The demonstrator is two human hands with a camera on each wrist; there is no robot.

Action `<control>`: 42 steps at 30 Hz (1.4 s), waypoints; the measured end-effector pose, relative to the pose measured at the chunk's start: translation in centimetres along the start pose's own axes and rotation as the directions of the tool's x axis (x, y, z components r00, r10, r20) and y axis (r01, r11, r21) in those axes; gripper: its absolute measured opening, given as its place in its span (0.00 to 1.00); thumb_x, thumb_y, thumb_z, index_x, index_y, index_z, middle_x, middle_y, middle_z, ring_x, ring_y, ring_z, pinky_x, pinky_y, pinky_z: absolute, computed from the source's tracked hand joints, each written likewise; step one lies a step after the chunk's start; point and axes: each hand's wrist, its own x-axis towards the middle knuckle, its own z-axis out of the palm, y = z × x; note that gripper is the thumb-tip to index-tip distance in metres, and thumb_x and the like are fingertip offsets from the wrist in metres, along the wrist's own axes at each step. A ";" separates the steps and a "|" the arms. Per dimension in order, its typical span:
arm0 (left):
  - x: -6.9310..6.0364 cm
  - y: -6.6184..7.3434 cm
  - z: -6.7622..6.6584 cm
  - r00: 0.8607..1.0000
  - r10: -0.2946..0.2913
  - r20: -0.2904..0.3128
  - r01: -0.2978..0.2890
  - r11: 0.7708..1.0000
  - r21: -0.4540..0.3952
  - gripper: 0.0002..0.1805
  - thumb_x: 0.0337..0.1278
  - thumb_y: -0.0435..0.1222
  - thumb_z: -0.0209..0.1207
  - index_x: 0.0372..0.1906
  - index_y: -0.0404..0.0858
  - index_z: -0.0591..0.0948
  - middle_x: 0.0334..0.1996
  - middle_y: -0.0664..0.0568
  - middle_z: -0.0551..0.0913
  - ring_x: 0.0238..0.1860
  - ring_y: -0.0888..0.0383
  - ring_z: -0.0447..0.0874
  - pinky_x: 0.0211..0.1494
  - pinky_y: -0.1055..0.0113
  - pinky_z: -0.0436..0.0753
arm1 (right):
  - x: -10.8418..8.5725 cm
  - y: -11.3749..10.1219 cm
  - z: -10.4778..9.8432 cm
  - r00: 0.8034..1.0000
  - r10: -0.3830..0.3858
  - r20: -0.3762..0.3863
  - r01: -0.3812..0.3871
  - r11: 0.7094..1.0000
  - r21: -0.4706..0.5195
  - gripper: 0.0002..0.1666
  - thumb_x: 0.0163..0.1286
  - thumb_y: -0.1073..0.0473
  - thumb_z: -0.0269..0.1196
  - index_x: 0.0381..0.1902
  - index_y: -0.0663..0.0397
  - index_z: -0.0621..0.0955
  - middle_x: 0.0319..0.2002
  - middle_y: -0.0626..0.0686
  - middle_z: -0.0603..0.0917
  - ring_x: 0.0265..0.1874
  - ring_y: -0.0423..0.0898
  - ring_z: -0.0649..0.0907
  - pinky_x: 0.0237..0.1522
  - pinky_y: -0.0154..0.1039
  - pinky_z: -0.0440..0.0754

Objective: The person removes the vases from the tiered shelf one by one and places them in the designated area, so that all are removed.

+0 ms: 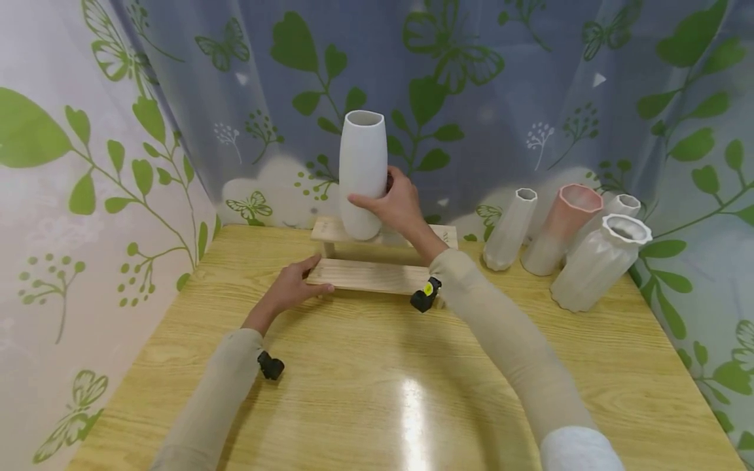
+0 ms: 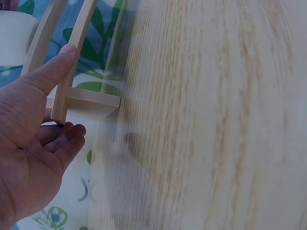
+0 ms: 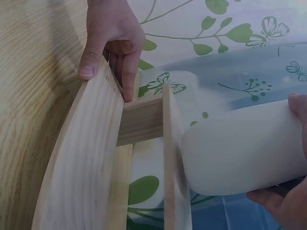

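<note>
A tall white vase (image 1: 362, 157) stands upright at the upper step of a two-step wooden stand (image 1: 371, 275). My right hand (image 1: 400, 204) grips the vase low on its right side, thumb across the front. In the right wrist view the vase's base (image 3: 206, 158) is right at the upper board; whether it bears fully on it I cannot tell. My left hand (image 1: 292, 284) pinches the left end of the lower board, thumb on one side and fingers on the other, as the left wrist view shows the hand (image 2: 33, 129) too.
At the table's right stand a slim white vase (image 1: 511, 229), a pink-and-white vase (image 1: 559, 229), a ribbed white vase (image 1: 597, 268) and another white one (image 1: 626, 205) partly hidden behind. A patterned curtain (image 1: 483, 118) hangs behind the wooden table (image 1: 353, 392).
</note>
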 end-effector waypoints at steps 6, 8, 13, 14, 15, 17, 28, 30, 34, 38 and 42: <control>0.0 0.0 0.1 1.000 0.012 0.002 -0.012 1.000 -0.004 0.55 0.60 0.54 0.69 0.82 0.36 0.52 0.81 0.40 0.53 0.77 0.36 0.58 0.73 0.44 0.70 | -0.4 -0.5 -1.5 1.000 -0.005 -0.011 0.005 1.000 0.011 0.52 0.55 0.40 0.79 0.71 0.54 0.70 0.61 0.56 0.80 0.57 0.51 0.83 0.53 0.49 0.86; 0.0 -0.1 0.1 1.000 0.014 0.001 -0.014 1.000 -0.007 0.55 0.60 0.54 0.69 0.82 0.36 0.52 0.81 0.40 0.53 0.77 0.36 0.58 0.73 0.45 0.70 | -0.7 -0.6 -2.0 1.000 0.000 -0.011 0.001 1.000 0.019 0.53 0.55 0.39 0.79 0.72 0.54 0.70 0.61 0.56 0.80 0.57 0.51 0.83 0.53 0.49 0.86; 0.0 0.0 0.1 1.000 0.011 0.001 -0.011 1.000 -0.008 0.55 0.60 0.55 0.69 0.82 0.36 0.53 0.81 0.41 0.53 0.77 0.37 0.59 0.73 0.45 0.71 | -1.2 -0.7 -3.0 1.000 0.017 -0.021 -0.017 0.999 0.033 0.54 0.53 0.39 0.80 0.72 0.52 0.70 0.61 0.54 0.81 0.57 0.49 0.83 0.54 0.48 0.86; 0.0 0.0 0.1 1.000 0.011 0.002 -0.011 1.000 -0.009 0.55 0.60 0.55 0.69 0.82 0.36 0.53 0.81 0.41 0.53 0.77 0.37 0.59 0.73 0.45 0.71 | -1.3 -0.6 -3.1 0.999 0.020 -0.024 -0.019 0.999 0.035 0.54 0.53 0.39 0.80 0.72 0.52 0.70 0.60 0.54 0.81 0.57 0.49 0.83 0.54 0.48 0.86; 0.0 -0.1 0.1 1.000 0.011 0.004 -0.011 1.000 -0.008 0.55 0.60 0.55 0.69 0.82 0.36 0.53 0.81 0.41 0.53 0.77 0.37 0.59 0.73 0.45 0.71 | -1.4 -0.6 -3.3 0.999 0.025 -0.028 -0.024 0.999 0.037 0.54 0.53 0.39 0.80 0.72 0.53 0.71 0.60 0.55 0.82 0.57 0.49 0.83 0.54 0.48 0.85; -0.1 -0.1 0.1 1.000 0.012 0.006 -0.012 1.000 -0.007 0.55 0.61 0.55 0.69 0.82 0.35 0.53 0.81 0.41 0.53 0.77 0.37 0.59 0.73 0.45 0.71 | -1.5 -0.6 -3.7 0.999 0.033 -0.034 -0.032 0.998 0.046 0.54 0.53 0.40 0.80 0.72 0.53 0.71 0.60 0.55 0.82 0.57 0.49 0.83 0.54 0.48 0.85; 0.0 0.0 0.0 1.000 0.030 -0.001 -0.030 1.000 -0.001 0.53 0.63 0.52 0.69 0.81 0.33 0.53 0.80 0.39 0.53 0.76 0.36 0.60 0.73 0.44 0.71 | -2.8 -0.4 -6.4 0.998 0.039 -0.053 -0.035 0.996 0.079 0.52 0.53 0.40 0.80 0.70 0.53 0.71 0.60 0.55 0.82 0.57 0.49 0.83 0.54 0.49 0.86; -0.1 0.0 0.0 1.000 0.030 0.001 -0.030 1.000 -0.002 0.53 0.63 0.51 0.69 0.81 0.33 0.53 0.80 0.38 0.53 0.76 0.36 0.60 0.73 0.44 0.71 | -3.1 -0.6 -6.9 0.998 0.047 -0.052 -0.043 0.995 0.085 0.53 0.53 0.41 0.80 0.71 0.53 0.71 0.60 0.55 0.81 0.57 0.49 0.83 0.55 0.50 0.85; 0.0 -0.1 -0.1 1.000 0.027 0.005 -0.027 1.000 -0.005 0.54 0.62 0.52 0.69 0.81 0.33 0.53 0.81 0.38 0.52 0.76 0.35 0.59 0.73 0.44 0.71 | -3.7 -0.9 -7.7 0.997 0.060 -0.058 -0.054 0.994 0.092 0.52 0.53 0.41 0.81 0.70 0.52 0.71 0.60 0.55 0.82 0.57 0.49 0.83 0.56 0.50 0.85; 0.0 -0.1 -0.1 1.000 0.022 0.008 -0.022 1.000 -0.005 0.55 0.62 0.53 0.69 0.82 0.34 0.52 0.81 0.38 0.51 0.77 0.35 0.58 0.73 0.44 0.70 | -4.2 -0.9 -8.3 0.996 0.064 -0.067 -0.058 0.994 0.094 0.51 0.52 0.41 0.81 0.69 0.52 0.73 0.60 0.55 0.82 0.58 0.50 0.83 0.56 0.51 0.84; -0.1 0.1 -0.1 1.000 0.018 0.013 -0.017 1.000 -0.014 0.55 0.62 0.53 0.69 0.82 0.34 0.52 0.81 0.38 0.51 0.77 0.36 0.58 0.73 0.44 0.70 | -4.6 -0.6 -8.8 0.996 0.050 -0.079 -0.042 0.994 0.098 0.50 0.52 0.43 0.81 0.69 0.53 0.73 0.60 0.56 0.82 0.57 0.51 0.83 0.56 0.51 0.85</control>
